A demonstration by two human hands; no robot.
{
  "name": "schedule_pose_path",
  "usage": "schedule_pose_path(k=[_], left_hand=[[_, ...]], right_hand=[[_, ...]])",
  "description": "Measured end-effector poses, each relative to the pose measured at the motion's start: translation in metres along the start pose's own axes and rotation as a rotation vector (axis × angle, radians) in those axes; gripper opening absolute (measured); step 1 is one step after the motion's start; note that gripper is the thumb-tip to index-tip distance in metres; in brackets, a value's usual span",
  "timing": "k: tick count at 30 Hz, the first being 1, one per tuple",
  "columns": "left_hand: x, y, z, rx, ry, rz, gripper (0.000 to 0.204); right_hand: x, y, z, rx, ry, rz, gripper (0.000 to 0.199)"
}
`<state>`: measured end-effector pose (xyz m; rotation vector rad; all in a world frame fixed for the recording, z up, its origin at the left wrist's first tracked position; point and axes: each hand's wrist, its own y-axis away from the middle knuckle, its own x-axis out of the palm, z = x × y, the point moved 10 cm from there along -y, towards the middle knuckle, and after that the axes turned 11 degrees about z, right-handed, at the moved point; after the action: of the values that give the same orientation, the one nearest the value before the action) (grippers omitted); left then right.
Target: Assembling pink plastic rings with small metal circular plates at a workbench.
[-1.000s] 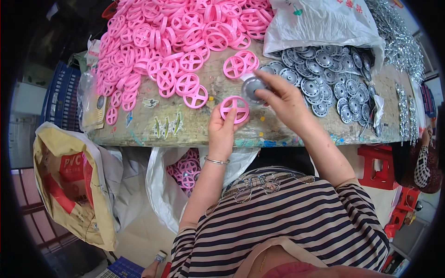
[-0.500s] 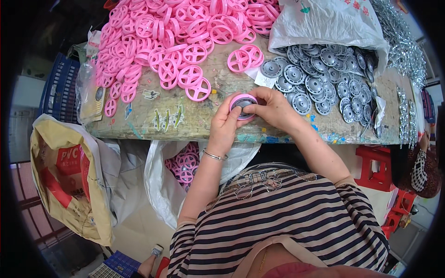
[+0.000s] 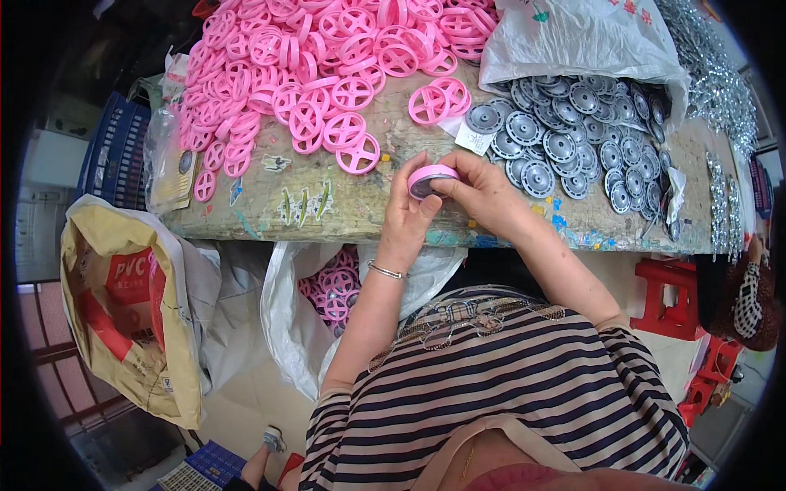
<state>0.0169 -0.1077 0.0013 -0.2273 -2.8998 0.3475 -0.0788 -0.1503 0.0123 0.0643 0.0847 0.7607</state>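
Just above the table's front edge, both hands hold a pink plastic wheel ring (image 3: 432,172) with a grey disc set in it, tilted so the pink rim faces up. My left hand (image 3: 404,211) supports the ring with its fingers from the left, its thumb alongside. My right hand (image 3: 485,195) pinches the ring's right side, thumb by the grey disc. Left of and beyond my hands lies a large heap of pink spoked wheel rings (image 3: 304,121). Grey ridged discs (image 3: 536,178) are piled to the right, partly under a white plastic bag (image 3: 581,45).
The worn wooden table (image 3: 270,217) carries leaf-like stickers (image 3: 303,204) and paint marks. Below its edge hangs a white sack (image 3: 286,327) holding pink and grey wheels (image 3: 337,290). A tan paper sack (image 3: 192,360) stands left; red stools (image 3: 667,299) and a person (image 3: 749,307) are right.
The ring has tipped, showing more of its pink rim and less of the disc. My left thumb has come away from the disc's face. The whole view has shifted slightly.
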Motion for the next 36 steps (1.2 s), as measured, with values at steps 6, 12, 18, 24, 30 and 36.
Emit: schedule_pose_path(k=[6, 12, 18, 24, 30, 36], left_hand=[[-0.010, 0.007, 0.019, -0.091, 0.141, -0.108, 0.038], [-0.020, 0.013, 0.011, -0.050, 0.087, -0.201, 0.030], [-0.053, 0.063, -0.033, -0.107, -0.190, -0.439, 0.025], [-0.119, 0.171, -0.053, -0.277, -0.700, -0.557, 0.023], [-0.137, 0.197, -0.053, -0.299, -0.832, -0.642, 0.045], [-0.053, 0.061, -0.055, 0.058, -0.098, -0.448, 0.037]], right_hand=[[0.009, 0.001, -0.002, 0.043, 0.120, 0.023, 0.023], [0.015, -0.003, 0.000, 0.092, 0.214, 0.037, 0.022], [-0.016, -0.022, 0.032, -0.143, 0.439, -0.082, 0.038], [-0.034, -0.069, 0.057, -0.308, 1.332, -0.279, 0.054], [-0.079, -0.092, 0.053, -0.164, 1.335, -0.349, 0.031], [-0.026, -0.041, 0.070, -0.439, 0.873, 0.064, 0.037]])
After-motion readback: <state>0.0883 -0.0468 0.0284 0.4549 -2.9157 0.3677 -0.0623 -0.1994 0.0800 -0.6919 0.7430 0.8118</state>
